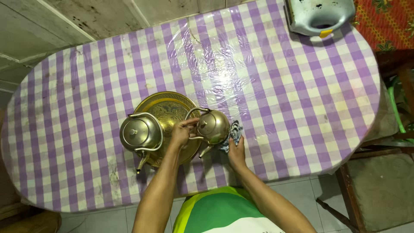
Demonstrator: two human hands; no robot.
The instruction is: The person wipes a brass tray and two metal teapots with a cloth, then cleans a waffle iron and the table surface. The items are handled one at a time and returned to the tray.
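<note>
Hands grip brass teapot, cloth.

A grey plastic jug lies on the purple checked tablecloth, far corner.

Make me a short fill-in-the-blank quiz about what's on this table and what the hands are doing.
1. The left hand grips the smaller teapot by its ____.
2. The right hand presses a ____ against that teapot.
3. The bigger teapot stands on a round ____ tray.
4. The tablecloth has purple and white ____.

Missing words: handle; cloth; gold; checks
</note>
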